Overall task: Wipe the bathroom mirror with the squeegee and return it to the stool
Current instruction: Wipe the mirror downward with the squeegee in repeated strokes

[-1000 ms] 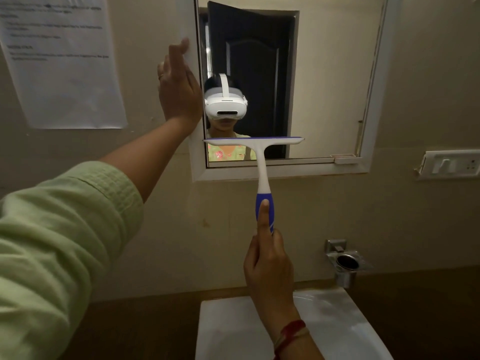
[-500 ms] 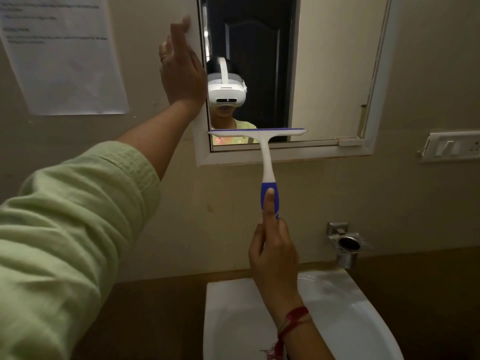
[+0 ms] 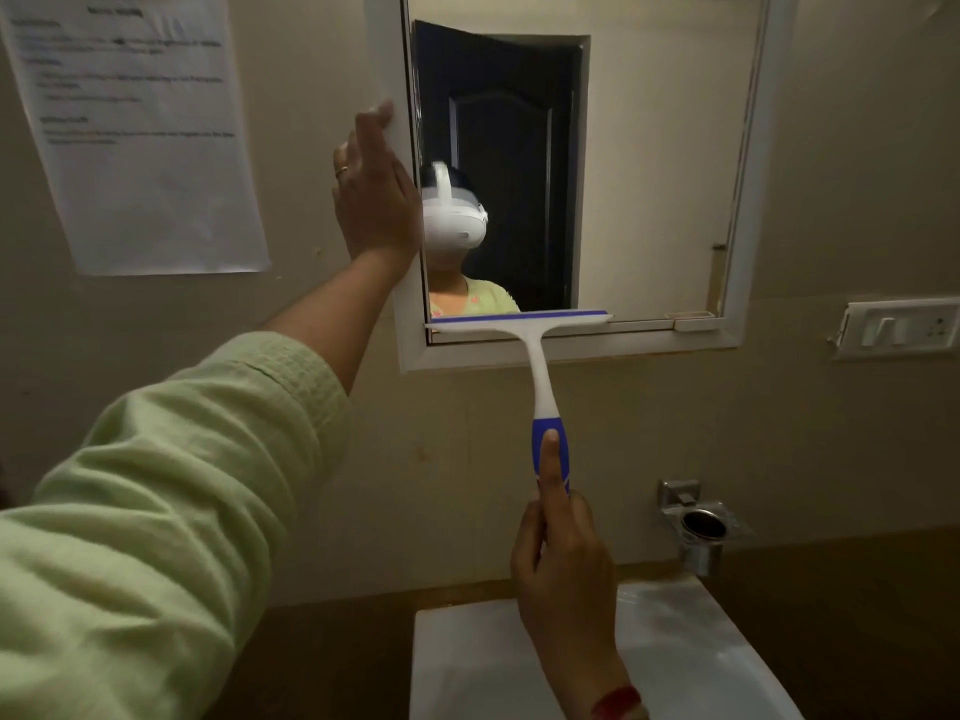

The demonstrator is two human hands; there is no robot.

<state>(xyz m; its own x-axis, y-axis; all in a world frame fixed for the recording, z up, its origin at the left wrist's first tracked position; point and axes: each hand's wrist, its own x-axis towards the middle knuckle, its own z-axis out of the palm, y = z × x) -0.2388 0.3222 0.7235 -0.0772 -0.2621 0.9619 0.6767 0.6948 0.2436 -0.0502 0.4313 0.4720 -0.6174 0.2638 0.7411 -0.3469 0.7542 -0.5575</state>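
The white-framed mirror [image 3: 660, 163] hangs on the beige wall ahead. A white squeegee [image 3: 537, 356] with a blue handle has its blade lying across the mirror's bottom left edge. My right hand [image 3: 563, 569] grips the blue handle from below, index finger stretched up along it. My left hand [image 3: 374, 200] rests flat against the mirror's left frame, fingers together and pointing up, holding nothing. No stool is in view.
A white sink [image 3: 691, 646] sits below my right hand on a dark counter. A metal holder [image 3: 698, 527] juts from the wall on the right, under a switch plate [image 3: 898, 327]. A printed paper sheet [image 3: 140, 127] is stuck to the wall at left.
The squeegee blade has slid down to the mirror's bottom edge. My left hand stays on the left frame. The camera view shifted, showing more of the mirror.
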